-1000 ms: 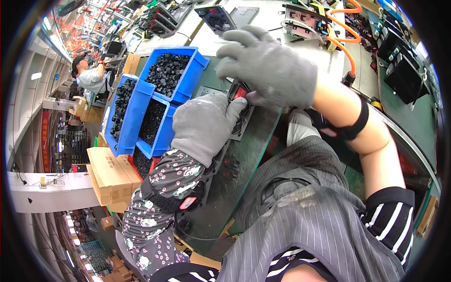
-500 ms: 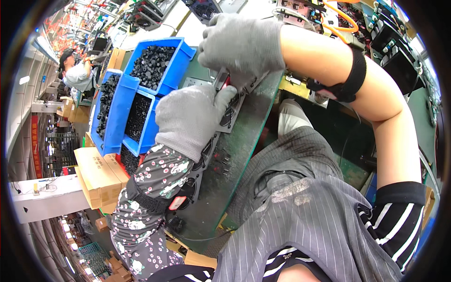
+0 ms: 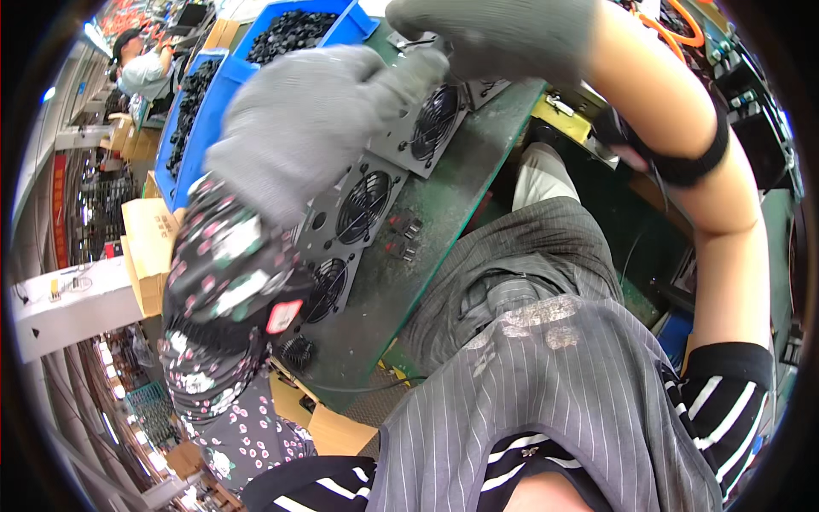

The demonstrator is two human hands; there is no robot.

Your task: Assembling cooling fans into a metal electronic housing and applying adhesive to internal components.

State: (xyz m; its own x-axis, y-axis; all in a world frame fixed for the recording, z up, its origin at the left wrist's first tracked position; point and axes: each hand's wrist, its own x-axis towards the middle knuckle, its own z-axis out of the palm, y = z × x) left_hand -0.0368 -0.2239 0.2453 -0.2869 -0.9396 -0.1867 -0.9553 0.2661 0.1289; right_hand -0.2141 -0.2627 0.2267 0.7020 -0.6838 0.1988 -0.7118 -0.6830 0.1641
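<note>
The setting is a factory hall, with a green workbench [image 3: 448, 200] running from lower left to upper right. At far left, one co-worker [image 3: 147, 72] stands in the background. One large carton [image 3: 152, 243] sits beside the bins. Two blue bins are distinguishable: a left bin [image 3: 226, 85] and an upper bin [image 3: 357, 24], both holding black parts too many to count. One round black finned piece [image 3: 297, 352] lies near the bench's lower end.

The gloved left hand [image 3: 299, 119] has its fingers drawn together toward the right hand; whether it grips anything cannot be told. Four fans show in a row, the last only in part; overlaps prevent a panel count. The nearest fan panel [image 3: 392, 145] lies just bodyward of the fingertips, the row's long axis following the bench. The left hand is nearer, partly covering that panel. Several red-and-black switches [image 3: 411, 228] lie bodyward; their exact number is unclear. The gloved right hand [image 3: 520, 34], fingers curled, meets the left; its contents are hidden.
</note>
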